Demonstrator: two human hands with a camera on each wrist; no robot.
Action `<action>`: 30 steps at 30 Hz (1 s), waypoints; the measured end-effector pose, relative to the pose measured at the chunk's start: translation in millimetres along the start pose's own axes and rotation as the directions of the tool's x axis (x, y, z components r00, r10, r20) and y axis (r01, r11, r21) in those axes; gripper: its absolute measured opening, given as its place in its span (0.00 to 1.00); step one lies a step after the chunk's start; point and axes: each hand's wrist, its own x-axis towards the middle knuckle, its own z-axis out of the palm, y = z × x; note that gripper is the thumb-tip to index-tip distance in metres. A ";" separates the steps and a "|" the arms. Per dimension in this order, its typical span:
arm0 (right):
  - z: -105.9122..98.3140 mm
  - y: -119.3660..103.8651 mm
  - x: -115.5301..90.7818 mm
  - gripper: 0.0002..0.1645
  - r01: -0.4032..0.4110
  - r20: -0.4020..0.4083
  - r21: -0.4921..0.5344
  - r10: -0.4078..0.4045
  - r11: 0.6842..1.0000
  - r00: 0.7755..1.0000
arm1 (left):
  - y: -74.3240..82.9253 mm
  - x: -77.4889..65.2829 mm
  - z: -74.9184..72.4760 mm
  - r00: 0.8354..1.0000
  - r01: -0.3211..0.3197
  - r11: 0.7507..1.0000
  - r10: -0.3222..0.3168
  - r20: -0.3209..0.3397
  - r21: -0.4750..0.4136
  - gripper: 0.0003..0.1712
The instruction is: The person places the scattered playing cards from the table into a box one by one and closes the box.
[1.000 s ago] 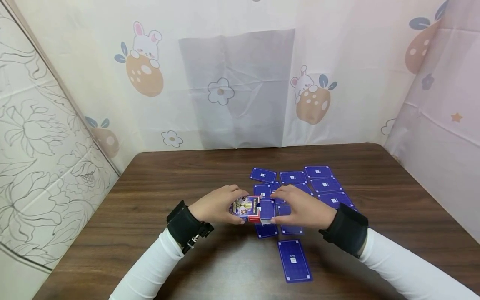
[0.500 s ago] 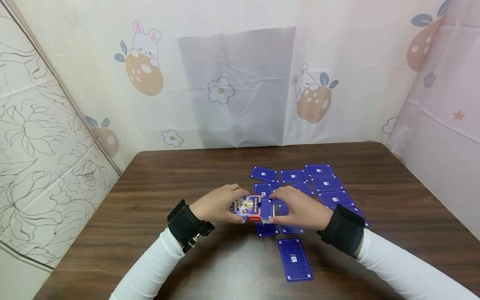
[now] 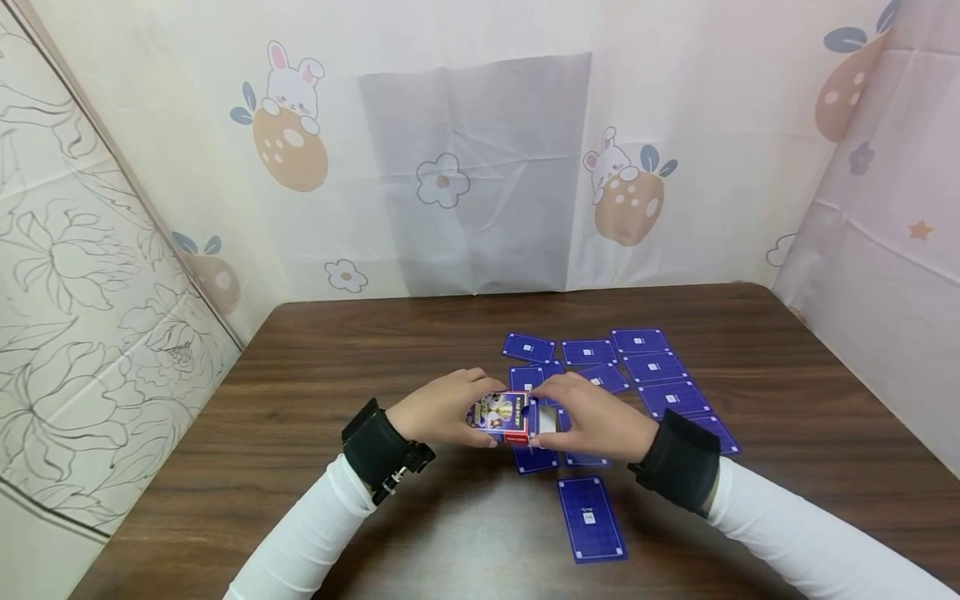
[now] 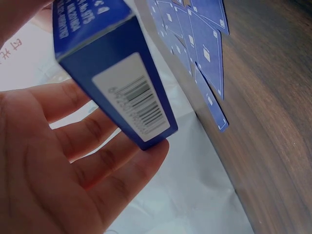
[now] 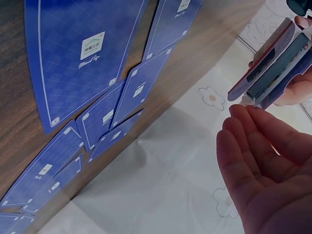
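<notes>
In the head view my left hand (image 3: 442, 410) grips a blue and red playing-card box (image 3: 498, 412), thumb on its near side and fingers on the far side. The left wrist view shows the box's barcode end (image 4: 134, 100) between the fingers. My right hand (image 3: 596, 417) is at the opposite, open end, fingertips and thumb on either side of the flaps. A white flap (image 3: 547, 419) shows under the right palm. In the right wrist view, the stack of cards (image 5: 280, 63) sits inside the box opening, with my right fingertips touching a side flap.
Several blue cards lie face down on the brown wooden table (image 3: 360, 358), such as one at the back right (image 3: 639, 340). A single card (image 3: 591, 518) lies nearer the front. Some cards are partly hidden under the hands. A printed cloth (image 3: 480, 167) hangs behind the table.
The stack of cards that stuck out of the box's right end has slid left into the box. My right hand has moved left with it, and the white flap now shows.
</notes>
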 end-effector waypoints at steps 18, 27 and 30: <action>-4.6 9.9 -8.0 0.31 -0.052 0.013 -0.016 0.053 0.998 0.999 | -2.6 -1.9 0.1 1.000 0.025 1.000 -0.025 0.005 0.004 0.40; -10.8 35.8 -16.8 0.31 -0.094 0.089 -0.019 0.095 0.995 0.991 | -6.3 -7.1 -2.5 0.997 0.070 0.997 -0.070 0.015 -0.016 0.40; -7.2 41.9 -21.6 0.36 -0.128 0.153 -0.025 0.130 0.991 0.980 | -6.7 -8.7 -2.3 0.997 0.070 0.997 -0.069 0.019 -0.024 0.39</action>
